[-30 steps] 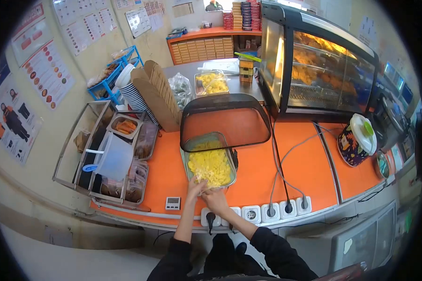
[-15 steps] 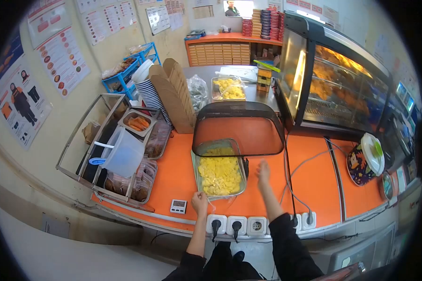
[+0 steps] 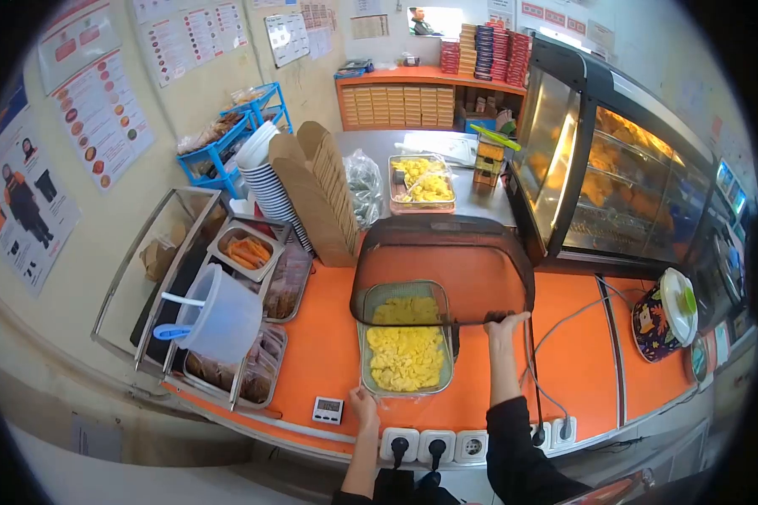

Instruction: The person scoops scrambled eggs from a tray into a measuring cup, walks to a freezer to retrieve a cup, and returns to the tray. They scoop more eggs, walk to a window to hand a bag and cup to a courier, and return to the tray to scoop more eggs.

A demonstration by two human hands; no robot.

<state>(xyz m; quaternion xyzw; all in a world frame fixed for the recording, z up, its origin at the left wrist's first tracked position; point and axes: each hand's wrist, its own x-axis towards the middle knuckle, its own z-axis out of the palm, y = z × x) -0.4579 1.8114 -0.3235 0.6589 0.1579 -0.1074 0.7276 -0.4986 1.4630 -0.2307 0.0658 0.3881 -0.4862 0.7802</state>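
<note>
A tray [image 3: 448,337] of yellow scrambled egg [image 3: 406,358] sits on the orange counter. A dark-rimmed, see-through mesh food cover [image 3: 443,261] is tilted over its far part, so the egg there shows dimly through it. My right hand [image 3: 504,326] grips the cover's near rim at its right corner. At the tray's near left corner, my left hand [image 3: 364,406] is closed, apparently on the edge of clear plastic wrap [image 3: 400,399] along the tray's near side. The fingertips are too small to make out well.
Left of the tray stand a digital timer [image 3: 328,410], a translucent bucket [image 3: 219,316] and a stack of cardboard boxes [image 3: 316,198]. Power sockets [image 3: 472,446] line the front edge. Cables [image 3: 556,337] and a lit display warmer [image 3: 623,177] are on the right. Another egg tray [image 3: 421,204] is behind.
My right hand has moved from open beside the tray to gripping the cover's rim. The cover's near rim sits lower in view. My left hand stays at the tray's near left corner.
</note>
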